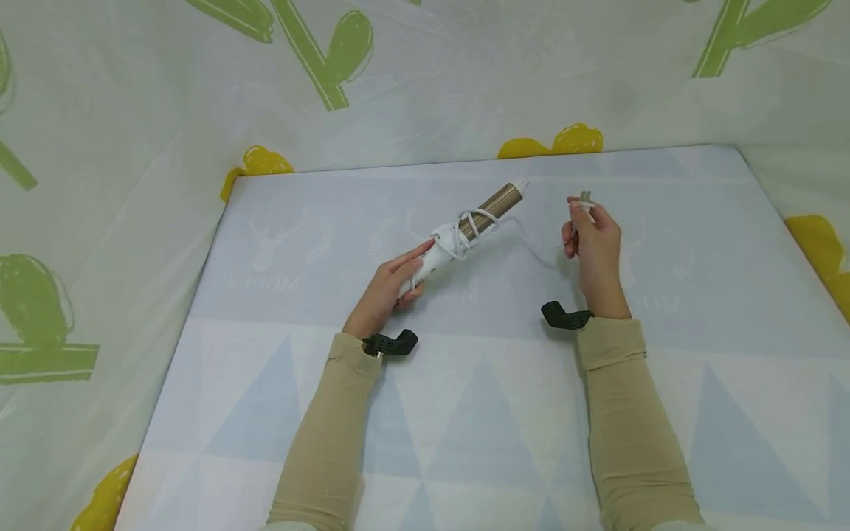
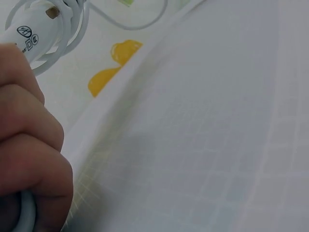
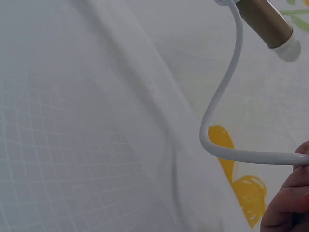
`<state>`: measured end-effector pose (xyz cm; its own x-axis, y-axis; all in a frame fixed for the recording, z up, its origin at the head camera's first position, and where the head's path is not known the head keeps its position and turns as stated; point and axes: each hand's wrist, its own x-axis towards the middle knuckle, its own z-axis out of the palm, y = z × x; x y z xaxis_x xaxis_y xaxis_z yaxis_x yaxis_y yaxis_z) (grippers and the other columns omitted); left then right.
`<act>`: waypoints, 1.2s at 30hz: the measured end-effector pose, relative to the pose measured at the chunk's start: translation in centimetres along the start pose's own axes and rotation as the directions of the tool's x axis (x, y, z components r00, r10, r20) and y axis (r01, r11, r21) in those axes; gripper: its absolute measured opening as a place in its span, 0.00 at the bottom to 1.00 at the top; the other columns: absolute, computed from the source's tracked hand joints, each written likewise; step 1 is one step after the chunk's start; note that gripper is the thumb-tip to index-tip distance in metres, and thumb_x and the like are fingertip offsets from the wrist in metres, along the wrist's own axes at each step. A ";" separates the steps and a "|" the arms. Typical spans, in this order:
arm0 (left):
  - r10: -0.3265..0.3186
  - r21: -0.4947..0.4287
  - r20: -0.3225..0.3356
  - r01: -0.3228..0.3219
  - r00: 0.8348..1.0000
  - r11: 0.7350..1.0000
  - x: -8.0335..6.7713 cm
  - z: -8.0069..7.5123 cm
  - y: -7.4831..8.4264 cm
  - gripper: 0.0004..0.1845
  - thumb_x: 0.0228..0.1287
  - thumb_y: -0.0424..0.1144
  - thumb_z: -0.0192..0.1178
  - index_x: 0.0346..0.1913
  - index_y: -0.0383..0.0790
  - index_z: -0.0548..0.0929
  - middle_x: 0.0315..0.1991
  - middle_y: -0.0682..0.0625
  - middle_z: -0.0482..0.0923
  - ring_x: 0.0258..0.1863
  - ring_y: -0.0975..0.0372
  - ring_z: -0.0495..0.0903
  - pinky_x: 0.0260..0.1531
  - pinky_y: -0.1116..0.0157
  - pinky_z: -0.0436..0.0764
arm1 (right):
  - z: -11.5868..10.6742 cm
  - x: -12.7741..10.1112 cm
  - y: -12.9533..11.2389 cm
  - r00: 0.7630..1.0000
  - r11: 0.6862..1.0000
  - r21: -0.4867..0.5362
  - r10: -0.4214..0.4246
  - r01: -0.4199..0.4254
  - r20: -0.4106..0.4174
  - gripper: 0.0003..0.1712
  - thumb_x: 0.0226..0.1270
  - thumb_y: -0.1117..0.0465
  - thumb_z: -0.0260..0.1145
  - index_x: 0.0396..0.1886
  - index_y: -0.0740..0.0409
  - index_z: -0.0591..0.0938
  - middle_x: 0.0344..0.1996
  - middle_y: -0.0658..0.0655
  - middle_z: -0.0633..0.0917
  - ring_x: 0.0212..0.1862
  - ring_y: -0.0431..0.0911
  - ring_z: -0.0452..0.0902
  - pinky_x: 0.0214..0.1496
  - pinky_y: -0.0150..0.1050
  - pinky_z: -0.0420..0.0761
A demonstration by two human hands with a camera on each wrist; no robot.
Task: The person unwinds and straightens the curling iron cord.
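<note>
Curling iron [image 1: 465, 230] sat lifted just above the middle of the mat [image 1: 697, 310], toward its far edge, white handle low and near, gold barrel [image 1: 499, 202] pointing up and away to the right. Left hand [image 1: 392, 284] had the grip on the handle end, fingers [image 2: 29, 145] wrapped right round it, as the left wrist view showed up close. White cord [image 1: 474, 220] was looped several turns around the body where handle met barrel, then trailed off to the right in a slack curve. Right hand [image 1: 594, 243] stood well apart on that side, pinching the cord near its plug [image 1: 584, 199], prongs up. So the iron's long axis ran diagonally from the left hand toward the far right, and the free cord end lay off the barrel tip, right hand nearer it. From the right wrist, the cord [image 3: 227, 111] bent down from the barrel tip [image 3: 285, 46] to the fingertips [image 3: 289, 203].
</note>
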<state>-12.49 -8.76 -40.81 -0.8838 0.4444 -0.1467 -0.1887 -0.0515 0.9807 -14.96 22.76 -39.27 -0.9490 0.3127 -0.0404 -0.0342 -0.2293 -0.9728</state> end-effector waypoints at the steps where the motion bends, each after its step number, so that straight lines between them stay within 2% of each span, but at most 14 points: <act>1: -0.006 0.000 0.004 0.006 1.000 1.000 0.0 0.0 0.0 0.19 0.66 0.46 0.49 0.59 0.60 0.70 0.19 0.47 0.62 0.12 0.62 0.57 0.14 0.64 0.54 | 0.0 0.0 0.0 1.000 1.000 -0.021 0.004 -0.004 -0.001 0.20 0.58 0.54 0.64 0.47 0.61 0.77 0.13 0.55 0.70 0.11 0.43 0.58 0.12 0.30 0.62; 4: -0.015 0.009 0.018 0.015 1.000 1.000 0.0 0.0 0.0 0.19 0.66 0.46 0.49 0.59 0.60 0.70 0.27 0.45 0.64 0.13 0.63 0.58 0.14 0.65 0.54 | 0.3 -0.2 -0.2 1.000 0.998 -0.068 0.017 -0.017 0.000 0.17 0.58 0.54 0.64 0.43 0.59 0.78 0.12 0.54 0.70 0.11 0.42 0.58 0.11 0.30 0.60; 6: -0.018 0.023 0.031 0.018 0.999 1.000 -0.1 -0.1 0.0 0.19 0.67 0.46 0.49 0.60 0.60 0.70 0.29 0.44 0.64 0.13 0.63 0.58 0.14 0.65 0.54 | 0.4 -0.4 -0.3 1.000 0.996 -0.085 0.028 -0.028 0.000 0.16 0.57 0.53 0.65 0.41 0.58 0.78 0.11 0.54 0.70 0.10 0.41 0.58 0.11 0.30 0.60; 12: -0.020 0.077 0.084 0.013 0.996 0.997 -0.3 -0.3 0.0 0.19 0.67 0.47 0.48 0.60 0.60 0.70 0.18 0.48 0.61 0.14 0.61 0.57 0.14 0.64 0.54 | 0.7 -0.5 -0.5 0.997 0.992 -0.095 0.081 -0.081 -0.001 0.17 0.56 0.53 0.65 0.38 0.60 0.74 0.12 0.53 0.71 0.10 0.40 0.59 0.11 0.29 0.62; 18: -0.026 0.102 0.126 0.014 0.992 0.995 -0.3 -0.3 0.0 0.19 0.66 0.46 0.49 0.59 0.58 0.71 0.15 0.48 0.59 0.13 0.61 0.56 0.14 0.66 0.54 | 1.0 -0.6 -0.6 0.993 0.992 -0.034 0.118 -0.118 0.010 0.20 0.58 0.55 0.64 0.44 0.63 0.73 0.15 0.54 0.73 0.12 0.40 0.61 0.13 0.29 0.64; 22: -0.030 0.105 0.137 0.015 0.990 0.994 -0.3 -0.3 0.1 0.18 0.67 0.45 0.49 0.59 0.57 0.71 0.15 0.48 0.60 0.13 0.61 0.56 0.14 0.65 0.54 | 1.3 -0.6 -0.6 0.994 0.994 -0.006 0.109 -0.109 0.011 0.24 0.57 0.56 0.64 0.50 0.65 0.72 0.16 0.54 0.74 0.13 0.40 0.62 0.13 0.29 0.65; 28: -0.034 0.145 0.158 0.011 0.987 0.989 -0.3 -0.2 0.1 0.18 0.67 0.45 0.49 0.59 0.57 0.72 0.16 0.48 0.61 0.13 0.61 0.56 0.14 0.68 0.56 | 1.6 -0.6 -0.4 0.996 0.996 0.007 0.084 -0.084 0.009 0.24 0.57 0.57 0.65 0.50 0.65 0.71 0.16 0.55 0.75 0.13 0.41 0.64 0.14 0.29 0.66; 33: -0.033 0.204 0.177 -0.004 0.984 0.979 -0.1 -0.3 0.1 0.18 0.66 0.46 0.49 0.59 0.60 0.71 0.16 0.48 0.62 0.13 0.61 0.57 0.15 0.69 0.58 | 1.7 -0.3 -0.4 0.998 0.996 -0.075 0.056 -0.057 -0.008 0.23 0.54 0.53 0.67 0.48 0.57 0.74 0.16 0.54 0.74 0.13 0.41 0.64 0.14 0.29 0.67; 36: -0.031 0.213 0.183 -0.009 0.983 0.977 -0.1 -0.2 0.2 0.18 0.66 0.46 0.49 0.59 0.60 0.71 0.16 0.47 0.62 0.13 0.60 0.57 0.15 0.69 0.59 | 1.3 -0.3 -0.9 1.000 0.996 -0.088 0.012 -0.012 -0.005 0.24 0.54 0.52 0.66 0.49 0.55 0.75 0.19 0.55 0.75 0.15 0.43 0.64 0.16 0.29 0.68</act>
<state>-12.53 -9.01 -40.65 -0.7843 0.6018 -0.1510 -0.0854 0.1364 0.9870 -15.09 21.64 -38.10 -0.9478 0.3143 -0.0529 0.0051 -0.1508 -0.9886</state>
